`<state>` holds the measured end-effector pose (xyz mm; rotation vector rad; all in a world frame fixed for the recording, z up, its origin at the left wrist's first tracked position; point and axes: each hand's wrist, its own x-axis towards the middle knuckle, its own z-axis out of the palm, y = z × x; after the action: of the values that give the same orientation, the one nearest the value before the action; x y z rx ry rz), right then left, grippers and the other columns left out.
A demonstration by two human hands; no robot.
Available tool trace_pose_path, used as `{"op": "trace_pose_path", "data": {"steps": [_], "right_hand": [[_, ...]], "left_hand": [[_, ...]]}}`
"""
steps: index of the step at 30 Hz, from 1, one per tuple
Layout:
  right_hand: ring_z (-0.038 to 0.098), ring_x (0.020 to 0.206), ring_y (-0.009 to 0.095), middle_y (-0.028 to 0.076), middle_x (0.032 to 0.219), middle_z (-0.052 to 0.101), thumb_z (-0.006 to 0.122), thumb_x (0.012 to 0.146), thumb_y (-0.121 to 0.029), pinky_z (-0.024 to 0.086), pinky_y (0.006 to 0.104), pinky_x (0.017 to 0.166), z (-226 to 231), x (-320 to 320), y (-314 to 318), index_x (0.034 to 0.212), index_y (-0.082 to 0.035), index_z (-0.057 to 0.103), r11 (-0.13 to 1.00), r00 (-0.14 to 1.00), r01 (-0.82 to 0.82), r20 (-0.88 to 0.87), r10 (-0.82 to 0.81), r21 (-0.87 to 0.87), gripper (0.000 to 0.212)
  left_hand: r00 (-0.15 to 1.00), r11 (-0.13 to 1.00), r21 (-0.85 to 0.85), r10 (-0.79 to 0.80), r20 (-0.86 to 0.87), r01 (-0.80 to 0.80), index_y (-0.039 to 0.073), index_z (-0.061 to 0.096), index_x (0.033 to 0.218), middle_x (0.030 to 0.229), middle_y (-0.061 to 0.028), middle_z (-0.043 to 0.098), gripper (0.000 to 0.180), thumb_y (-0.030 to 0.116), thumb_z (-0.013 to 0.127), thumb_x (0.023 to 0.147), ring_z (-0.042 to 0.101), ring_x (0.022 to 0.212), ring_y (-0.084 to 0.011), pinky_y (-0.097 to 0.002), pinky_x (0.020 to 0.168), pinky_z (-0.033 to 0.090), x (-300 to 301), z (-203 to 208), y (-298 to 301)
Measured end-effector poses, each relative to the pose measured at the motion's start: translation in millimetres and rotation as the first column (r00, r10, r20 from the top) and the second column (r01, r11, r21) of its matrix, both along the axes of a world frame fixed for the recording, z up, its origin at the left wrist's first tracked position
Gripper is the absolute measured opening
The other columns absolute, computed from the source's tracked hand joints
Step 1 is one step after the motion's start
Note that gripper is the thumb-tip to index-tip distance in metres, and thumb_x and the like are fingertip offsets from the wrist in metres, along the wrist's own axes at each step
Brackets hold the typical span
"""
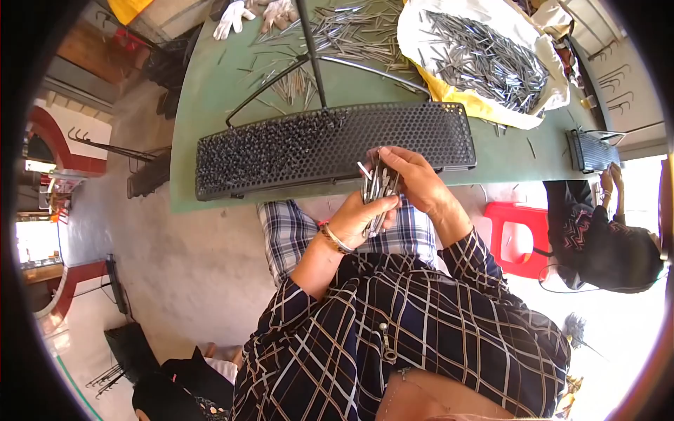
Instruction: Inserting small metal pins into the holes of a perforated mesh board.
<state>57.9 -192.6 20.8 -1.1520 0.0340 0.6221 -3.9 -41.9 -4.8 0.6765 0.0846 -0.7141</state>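
My left hand (351, 219) is closed around a bundle of thin metal rods (377, 188) in front of my lap. The rods stick up unevenly out of the grip. Against the upper end of the same bundle, my right hand (423, 184) has its thumb and fingers pressed together on the rod tips. Just beyond both hands, a long black perforated metal rack (407, 130) lies along the near edge of the table. Small dark pieces (260, 154) fill the holes of its left part, while the holes on the right look bare.
The green table (193, 105) carries scattered rods (358, 35) and a white and yellow sack (421, 38) heaped with more. White gloves (233, 19) lie at the far left. A red stool (516, 238) stands right, beside a person (604, 245) at another rack (593, 151).
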Motion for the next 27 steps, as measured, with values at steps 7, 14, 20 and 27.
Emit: {"op": "trace_pose_path", "data": {"steps": [7,14,20,27], "right_hand": [[0.063,0.086,0.012,0.006,0.097,0.066,0.056,0.095,-0.018,0.05,0.0265,0.081,-10,-5,15,0.108,0.001,0.059,0.986,0.991,-0.056,0.113,0.074,-0.159,0.023],[0.061,0.078,0.009,0.005,0.089,0.068,0.063,0.091,-0.018,0.048,0.0233,0.072,1,10,12,0.107,0.004,0.066,0.967,0.98,0.02,0.197,0.032,-0.254,0.028],[0.057,0.07,0.007,0.002,0.081,0.068,0.068,0.086,-0.02,0.046,0.022,0.062,20,32,6,0.097,0.001,0.071,0.848,0.948,-0.012,0.265,0.179,-0.53,0.023],[0.058,0.066,0.006,0.004,0.076,0.068,0.068,0.086,-0.021,0.048,0.0214,0.06,26,61,10,0.091,0.002,0.07,0.864,0.916,0.141,0.395,0.072,-0.483,0.023]], "left_hand": [[0.995,0.99,0.133,0.04,0.089,-0.051,0.003,0.055,0.104,0.088,-0.0039,0.06,0.022,0.013,0.065,0.086,0.056,0.073,-0.0094,-0.0233,0.057,0.048,-9,-13,26],[0.993,0.989,0.149,-0.023,0.116,0.005,0.003,0.056,0.101,0.085,-0.0024,0.059,0.022,0.014,0.067,0.086,0.055,0.071,-0.0087,-0.0225,0.055,0.046,3,-16,35],[0.993,0.99,0.135,0.03,0.111,-0.045,0.004,0.057,0.107,0.087,-0.0026,0.062,0.025,0.013,0.066,0.086,0.055,0.071,-0.0079,-0.0221,0.056,0.046,11,-8,31],[0.994,0.991,0.099,0.088,0.064,-0.094,0.003,0.051,0.121,0.094,-0.007,0.062,0.038,0.011,0.064,0.086,0.055,0.072,-0.0088,-0.0224,0.056,0.046,16,-14,31]]}}
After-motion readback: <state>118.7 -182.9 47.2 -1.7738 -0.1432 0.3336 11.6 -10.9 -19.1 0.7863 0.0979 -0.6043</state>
